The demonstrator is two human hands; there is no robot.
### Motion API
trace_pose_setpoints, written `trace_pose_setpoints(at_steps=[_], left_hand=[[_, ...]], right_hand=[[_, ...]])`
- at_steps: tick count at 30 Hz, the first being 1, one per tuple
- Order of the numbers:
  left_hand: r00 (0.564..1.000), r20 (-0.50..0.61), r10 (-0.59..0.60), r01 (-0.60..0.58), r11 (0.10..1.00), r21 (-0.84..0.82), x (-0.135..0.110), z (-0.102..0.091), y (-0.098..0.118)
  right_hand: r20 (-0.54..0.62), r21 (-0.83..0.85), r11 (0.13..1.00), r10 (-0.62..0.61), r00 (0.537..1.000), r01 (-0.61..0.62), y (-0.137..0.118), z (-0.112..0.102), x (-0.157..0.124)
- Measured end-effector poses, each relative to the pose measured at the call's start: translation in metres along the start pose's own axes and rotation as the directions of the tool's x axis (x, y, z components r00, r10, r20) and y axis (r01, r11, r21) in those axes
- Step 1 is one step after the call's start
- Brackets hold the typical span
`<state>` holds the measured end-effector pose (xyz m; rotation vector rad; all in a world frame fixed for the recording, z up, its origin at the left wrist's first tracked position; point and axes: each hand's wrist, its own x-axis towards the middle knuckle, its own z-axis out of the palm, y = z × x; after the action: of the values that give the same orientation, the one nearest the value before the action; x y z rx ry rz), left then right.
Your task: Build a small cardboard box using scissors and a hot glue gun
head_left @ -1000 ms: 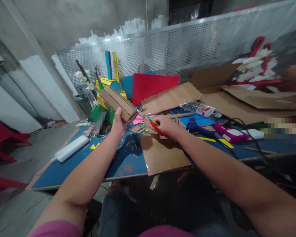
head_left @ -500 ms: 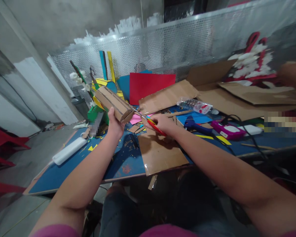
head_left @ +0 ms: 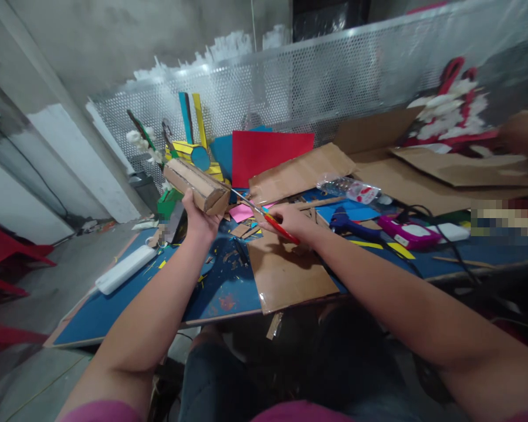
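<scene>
My left hand (head_left: 201,221) grips a brown cardboard tube (head_left: 193,183) from below, holding it tilted above the table. Its closed end faces toward the right. In my right hand (head_left: 290,223) is a pair of scissors (head_left: 273,224) with red handles, the metal blades pointing up and left to the tube's near end. Whether the blades touch the cardboard I cannot tell. Beneath my right hand a flat cardboard sheet (head_left: 290,272) lies at the table's front edge. Small paper and cardboard scraps are scattered between my hands.
Red card (head_left: 273,157) and a cardboard strip (head_left: 301,173) stand behind. To the right lie a blue glue gun (head_left: 354,224), a purple box (head_left: 408,232) and cables. A white power strip (head_left: 125,269) is at left. Another person's hand (head_left: 523,138) shows far right.
The tube in my left hand has shifted slightly left and turned a little, moving its end away from the scissors' hinge. My right hand has stayed almost still.
</scene>
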<state>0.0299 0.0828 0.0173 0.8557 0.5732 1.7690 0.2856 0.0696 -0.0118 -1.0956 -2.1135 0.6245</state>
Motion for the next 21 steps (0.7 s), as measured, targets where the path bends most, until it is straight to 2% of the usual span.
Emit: trace_pose_setpoints(at_steps=[4,11,18,21], left_hand=[[0.997,0.043,0.06,-0.061,0.998,0.023,-0.0007,0.0012,0.0014],[0.994,-0.016,0.107,-0.106,0.991,0.087,-0.0037,0.0035,-0.0019],[0.989,-0.078,0.127,-0.118,0.987,0.105,0.0014,0.0001,-0.0028],[0.991,-0.038,0.132,-0.127,0.984,0.121,-0.0013,0.0004,-0.0076]], right_hand=[[-0.007,-0.006,1.0,-0.015,1.0,0.015,0.0023,0.0005,0.0014],[0.018,-0.028,1.0,0.006,1.0,-0.005,-0.0015,-0.0035,-0.0018],[-0.014,-0.085,0.996,0.032,0.999,-0.033,-0.005,-0.0048,-0.002],[-0.009,-0.115,0.991,0.063,0.998,-0.063,-0.0047,-0.0043,-0.0005]])
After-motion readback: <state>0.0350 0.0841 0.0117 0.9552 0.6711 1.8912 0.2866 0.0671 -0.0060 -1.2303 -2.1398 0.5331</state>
